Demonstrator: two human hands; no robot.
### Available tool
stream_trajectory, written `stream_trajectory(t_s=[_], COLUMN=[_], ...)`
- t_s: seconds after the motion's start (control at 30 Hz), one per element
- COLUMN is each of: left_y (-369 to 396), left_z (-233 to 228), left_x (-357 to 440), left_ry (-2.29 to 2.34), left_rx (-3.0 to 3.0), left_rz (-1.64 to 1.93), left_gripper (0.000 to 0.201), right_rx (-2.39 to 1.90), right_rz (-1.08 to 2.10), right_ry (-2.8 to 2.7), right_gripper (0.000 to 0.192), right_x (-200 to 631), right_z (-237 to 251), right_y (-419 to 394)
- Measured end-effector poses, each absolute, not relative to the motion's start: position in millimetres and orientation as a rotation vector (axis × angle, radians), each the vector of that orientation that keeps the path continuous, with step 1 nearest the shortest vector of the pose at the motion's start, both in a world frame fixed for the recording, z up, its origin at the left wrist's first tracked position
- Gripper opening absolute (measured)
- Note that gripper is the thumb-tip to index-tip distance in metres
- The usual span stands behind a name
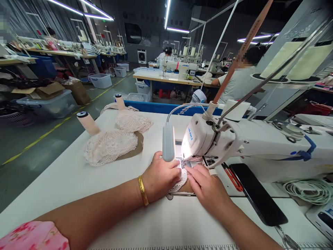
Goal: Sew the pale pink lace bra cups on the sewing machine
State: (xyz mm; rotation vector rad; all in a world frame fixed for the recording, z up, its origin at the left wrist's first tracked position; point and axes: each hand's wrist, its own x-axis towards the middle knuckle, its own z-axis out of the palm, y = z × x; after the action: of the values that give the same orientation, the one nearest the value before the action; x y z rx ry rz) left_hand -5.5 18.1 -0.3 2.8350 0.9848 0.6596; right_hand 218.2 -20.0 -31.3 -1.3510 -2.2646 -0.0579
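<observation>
Under the needle area of a white sewing machine lies a piece of white lace with a scalloped edge. My left hand, with a gold bangle at the wrist, grips the lace from the left, its fingers bent beside the presser foot. From the right, my right hand pinches the lace edge, its index fingertip close to the foot. A brown flat piece shows below the lace. The needle tip is too small to make out. A grey lamp lights the spot.
Two lace piles and two thread cones sit on the left tabletop. Right of my hand lie orange-handled snips, a black phone and a coiled cable. A ruler strip edges the front. Other people work behind.
</observation>
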Motion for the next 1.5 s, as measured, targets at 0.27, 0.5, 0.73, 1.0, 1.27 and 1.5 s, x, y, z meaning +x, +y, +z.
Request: stream_trajectory(t_s=[0.27,0.5,0.73,1.0,1.27,1.5], left_y=[0,35,40,44,41,42], left_z=[6,-8,-7,-8,-11,-11], left_x=[-3,4,5,2,11,12], left_ry=[1.046,1.053,0.912,0.902,1.053,1.042], left_rx=[2.723,2.42,2.38,2.382,2.373,2.379], left_rz=[0.536,0.704,0.694,0.708,0.687,0.722], left_gripper=[0.006,0.013,0.015,0.023,0.012,0.013], right_rx=[-1.284,-1.513,-1.51,-1.495,-1.511,-1.525], right_rz=[0.192,0.748,0.8,0.746,0.77,0.735], right_ry=[-2.246,-1.746,-1.642,-1.668,-1.648,-1.688], right_gripper=[0.028,0.033,0.036,0.041,0.041,0.04], right_x=[215,205,203,203,201,203], right_z=[-21,-16,-16,-11,-7,-13], right_y=[-21,-20,-20,-20,-20,-19])
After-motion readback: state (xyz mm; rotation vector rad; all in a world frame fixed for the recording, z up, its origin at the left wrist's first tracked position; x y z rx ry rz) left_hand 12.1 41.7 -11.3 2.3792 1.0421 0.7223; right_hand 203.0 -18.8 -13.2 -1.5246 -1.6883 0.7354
